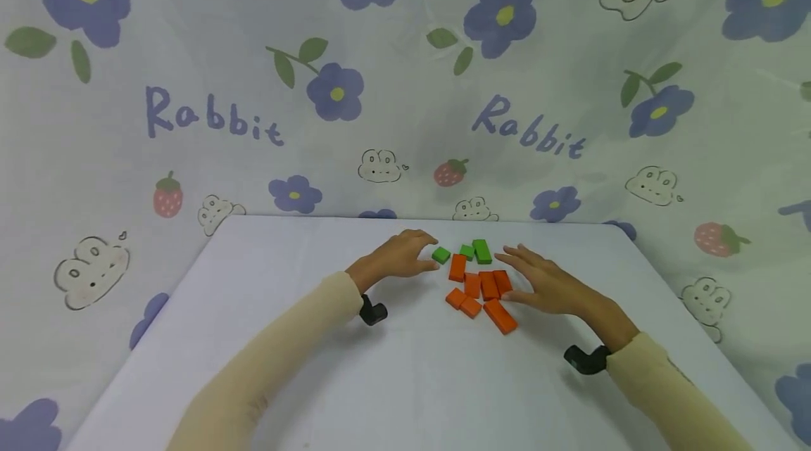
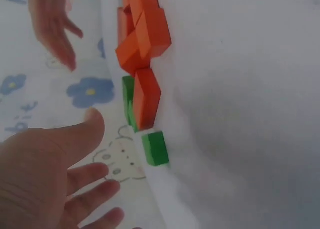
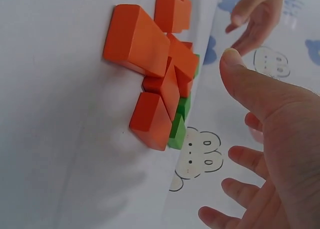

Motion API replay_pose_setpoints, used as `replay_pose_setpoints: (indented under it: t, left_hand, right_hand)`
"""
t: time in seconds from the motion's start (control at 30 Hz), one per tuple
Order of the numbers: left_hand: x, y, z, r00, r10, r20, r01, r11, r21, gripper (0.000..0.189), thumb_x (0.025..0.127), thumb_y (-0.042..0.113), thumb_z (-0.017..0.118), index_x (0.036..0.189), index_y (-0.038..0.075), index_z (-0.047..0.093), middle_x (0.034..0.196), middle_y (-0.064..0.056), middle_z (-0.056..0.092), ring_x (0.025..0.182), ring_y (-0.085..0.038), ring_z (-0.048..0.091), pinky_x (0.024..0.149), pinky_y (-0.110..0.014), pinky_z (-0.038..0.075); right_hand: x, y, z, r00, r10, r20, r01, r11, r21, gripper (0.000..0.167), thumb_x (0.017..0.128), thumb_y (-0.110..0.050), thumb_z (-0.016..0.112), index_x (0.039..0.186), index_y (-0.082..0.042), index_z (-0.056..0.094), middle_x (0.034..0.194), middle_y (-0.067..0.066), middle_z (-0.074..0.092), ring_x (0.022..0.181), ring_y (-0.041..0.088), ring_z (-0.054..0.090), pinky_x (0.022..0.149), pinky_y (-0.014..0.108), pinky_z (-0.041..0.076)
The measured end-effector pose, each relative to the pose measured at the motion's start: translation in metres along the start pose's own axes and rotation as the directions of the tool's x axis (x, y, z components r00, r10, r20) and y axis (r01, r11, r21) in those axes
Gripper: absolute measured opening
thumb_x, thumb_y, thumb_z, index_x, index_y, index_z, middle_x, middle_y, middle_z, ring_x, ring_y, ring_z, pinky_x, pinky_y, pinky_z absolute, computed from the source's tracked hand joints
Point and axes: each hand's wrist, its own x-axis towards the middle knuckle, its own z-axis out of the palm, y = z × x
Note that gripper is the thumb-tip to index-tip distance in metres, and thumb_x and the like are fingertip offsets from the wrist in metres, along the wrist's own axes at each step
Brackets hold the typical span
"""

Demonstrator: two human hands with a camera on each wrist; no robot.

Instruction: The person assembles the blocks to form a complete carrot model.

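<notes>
Several orange blocks (image 1: 500, 316) and a few green blocks (image 1: 482, 251) lie in a loose group on a white table. My left hand (image 1: 399, 254) is at the group's left side, fingers spread, nearest a small green block (image 1: 441, 255); it holds nothing. On the right side my right hand (image 1: 545, 282) hovers with spread fingers, its thumb close to the orange blocks; whether it touches one cannot be told from the head view. The right wrist view shows this hand (image 3: 280, 154) apart from the orange blocks (image 3: 150, 121). In the left wrist view a green cube (image 2: 155, 148) stands apart from the others.
The white table (image 1: 304, 380) reaches back to a hanging cloth (image 1: 405, 113) printed with flowers, rabbits and strawberries. A black wrist camera (image 1: 374, 312) sits under the left wrist, another black camera (image 1: 586, 359) under the right.
</notes>
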Motion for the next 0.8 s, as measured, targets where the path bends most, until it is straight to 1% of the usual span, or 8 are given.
replay_pose_setpoints:
  t: [0.07, 0.17, 0.23, 0.33, 0.47, 0.6, 0.7, 0.8]
  left_hand:
    - [0.008, 0.005, 0.005, 1.000, 0.002, 0.022, -0.001, 1.000, -0.010, 0.061, 0.094, 0.043, 0.068, 0.144, 0.012, 0.053, 0.151, -0.006, 0.050, 0.141, -0.028, 0.043, 0.116, -0.049, 0.037]
    - [0.020, 0.010, 0.013, 0.999, -0.017, 0.048, 0.018, 1.000, -0.019, 0.063, 0.092, 0.043, 0.070, 0.145, 0.013, 0.052, 0.152, -0.006, 0.049, 0.140, -0.027, 0.043, 0.116, -0.048, 0.038]
    - [0.027, 0.013, 0.017, 0.997, -0.027, 0.068, 0.030, 0.999, -0.031, 0.066, 0.092, 0.043, 0.071, 0.146, 0.013, 0.050, 0.153, -0.007, 0.046, 0.141, -0.027, 0.042, 0.116, -0.049, 0.037]
    - [0.036, 0.015, 0.024, 0.995, -0.029, 0.096, 0.031, 0.999, -0.023, 0.072, 0.090, 0.046, 0.071, 0.149, 0.013, 0.046, 0.156, -0.007, 0.043, 0.143, -0.027, 0.040, 0.117, -0.052, 0.034]
    - [0.043, 0.019, 0.031, 0.993, -0.029, 0.113, 0.029, 1.000, 0.000, 0.077, 0.088, 0.047, 0.073, 0.151, 0.012, 0.044, 0.159, -0.009, 0.038, 0.146, -0.030, 0.036, 0.118, -0.055, 0.032]
    - [0.048, 0.022, 0.035, 0.991, -0.034, 0.128, 0.034, 0.999, -0.002, 0.079, 0.087, 0.049, 0.074, 0.150, 0.011, 0.045, 0.159, -0.012, 0.035, 0.145, -0.032, 0.036, 0.117, -0.056, 0.032]
    - [0.049, 0.021, 0.038, 0.989, -0.037, 0.144, 0.037, 0.999, 0.003, 0.078, 0.086, 0.050, 0.075, 0.148, 0.012, 0.047, 0.158, -0.012, 0.037, 0.143, -0.033, 0.038, 0.116, -0.056, 0.033]
    - [0.052, 0.021, 0.040, 0.990, -0.035, 0.138, 0.032, 0.999, 0.019, 0.076, 0.085, 0.050, 0.076, 0.146, 0.012, 0.049, 0.155, -0.011, 0.041, 0.140, -0.031, 0.041, 0.115, -0.056, 0.033]
  right_hand:
    - [0.000, -0.001, -0.002, 1.000, -0.002, -0.002, 0.002, 1.000, -0.010, 0.080, 0.086, -0.043, 0.077, 0.152, -0.019, 0.041, 0.159, 0.016, 0.038, 0.147, 0.046, 0.028, 0.106, 0.071, 0.034]
    - [0.000, -0.002, -0.004, 1.000, -0.010, -0.011, 0.009, 1.000, -0.021, 0.079, 0.085, -0.044, 0.077, 0.152, -0.019, 0.042, 0.158, 0.016, 0.039, 0.147, 0.046, 0.029, 0.106, 0.070, 0.034]
    - [0.000, -0.003, -0.004, 1.000, -0.016, -0.015, 0.016, 0.999, -0.031, 0.079, 0.085, -0.044, 0.077, 0.152, -0.018, 0.042, 0.158, 0.016, 0.039, 0.147, 0.046, 0.029, 0.106, 0.071, 0.034]
    - [0.000, -0.004, -0.004, 1.000, -0.015, -0.013, 0.014, 0.999, -0.038, 0.079, 0.086, -0.044, 0.076, 0.152, -0.018, 0.042, 0.159, 0.015, 0.039, 0.148, 0.045, 0.029, 0.107, 0.071, 0.033]
    - [-0.004, -0.005, -0.004, 1.000, -0.004, -0.013, 0.003, 0.999, -0.034, 0.079, 0.086, -0.044, 0.076, 0.152, -0.018, 0.042, 0.159, 0.014, 0.038, 0.148, 0.044, 0.028, 0.106, 0.072, 0.033]
    - [-0.009, -0.005, -0.005, 1.000, 0.009, -0.018, -0.010, 0.999, -0.035, 0.079, 0.086, -0.045, 0.076, 0.152, -0.017, 0.043, 0.159, 0.013, 0.039, 0.148, 0.044, 0.029, 0.107, 0.071, 0.035]
    - [-0.012, -0.004, -0.004, 1.000, 0.016, -0.006, -0.016, 0.999, -0.033, 0.079, 0.087, -0.046, 0.075, 0.152, -0.017, 0.042, 0.159, 0.013, 0.039, 0.148, 0.044, 0.030, 0.107, 0.069, 0.036]
    - [-0.014, -0.002, -0.002, 1.000, 0.018, -0.012, -0.018, 0.999, -0.033, 0.077, 0.087, -0.044, 0.075, 0.152, -0.017, 0.043, 0.158, 0.013, 0.041, 0.147, 0.043, 0.031, 0.107, 0.069, 0.036]
